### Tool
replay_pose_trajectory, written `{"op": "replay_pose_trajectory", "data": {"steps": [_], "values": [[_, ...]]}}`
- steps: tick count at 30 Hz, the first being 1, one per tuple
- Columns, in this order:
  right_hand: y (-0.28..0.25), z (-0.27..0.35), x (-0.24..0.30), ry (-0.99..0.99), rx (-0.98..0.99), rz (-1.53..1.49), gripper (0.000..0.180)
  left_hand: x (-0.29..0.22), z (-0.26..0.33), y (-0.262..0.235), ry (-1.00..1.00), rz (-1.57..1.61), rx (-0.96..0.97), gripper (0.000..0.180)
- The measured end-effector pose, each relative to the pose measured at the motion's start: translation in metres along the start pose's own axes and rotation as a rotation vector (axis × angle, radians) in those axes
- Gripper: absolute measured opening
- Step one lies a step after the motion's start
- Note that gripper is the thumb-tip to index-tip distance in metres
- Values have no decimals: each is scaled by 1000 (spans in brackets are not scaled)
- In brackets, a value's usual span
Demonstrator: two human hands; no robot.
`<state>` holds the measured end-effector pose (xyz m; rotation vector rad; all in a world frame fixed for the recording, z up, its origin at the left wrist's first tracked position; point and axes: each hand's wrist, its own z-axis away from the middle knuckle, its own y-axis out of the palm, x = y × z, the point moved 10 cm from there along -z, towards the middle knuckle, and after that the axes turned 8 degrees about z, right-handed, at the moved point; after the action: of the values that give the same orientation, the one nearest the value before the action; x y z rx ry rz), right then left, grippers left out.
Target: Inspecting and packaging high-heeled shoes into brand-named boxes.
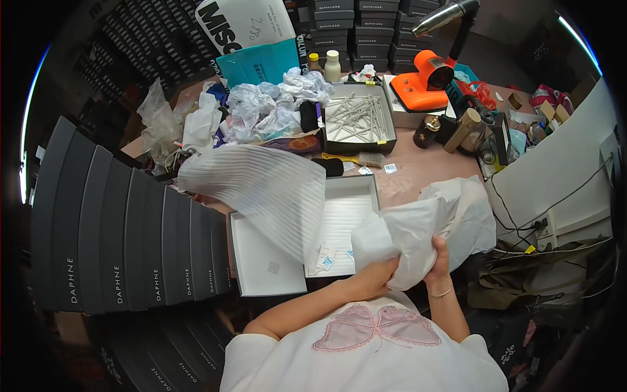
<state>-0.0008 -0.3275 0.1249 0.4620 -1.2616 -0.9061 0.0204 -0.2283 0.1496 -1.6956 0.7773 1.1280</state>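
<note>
White paper [418,225] bunched up beside an open box [349,194]

Dark grey boxes [121,235] stand in a row at the left. Right of them, a ribbed translucent sheet [261,186] drapes partly over a shallow white-lined tray [264,258] and the open box, where small printed packets [325,257] lie at the near end. On the far side, a dark-rimmed box [390,142] holds white sticks [356,117]. The left hand [377,277] touches the paper's near left edge; its fingertips are hidden, so I cannot tell whether they pinch. The paper rises above and between both hands, spreading far and right. The right hand [439,262] clasps the paper's near right part, thumb pressed against it. Beyond, at the far right, sits an orange device [418,91].
</note>
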Motion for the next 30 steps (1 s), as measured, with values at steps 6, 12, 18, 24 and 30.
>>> {"op": "replay_pose_trajectory", "data": {"steps": [6, 12, 18, 24, 30], "values": [[-55, 57, -75, 328, -128, -37, 68, 32, 14, -39, -126, 28, -15, 51], [-93, 88, -16, 6, -310, -15, 65, 196, 20, -37, -475, -116, -109, 55], [-110, 93, -12, 23, -360, 45, 63, 198, 4, 15, -401, -625, -2, 48], [-88, 62, -25, 151, -184, 168, 66, 227, 18, -36, -360, -177, -356, 20], [-45, -10, -63, 277, 80, 322, 75, 153, 25, -91, -280, 493, -593, 24]]}}
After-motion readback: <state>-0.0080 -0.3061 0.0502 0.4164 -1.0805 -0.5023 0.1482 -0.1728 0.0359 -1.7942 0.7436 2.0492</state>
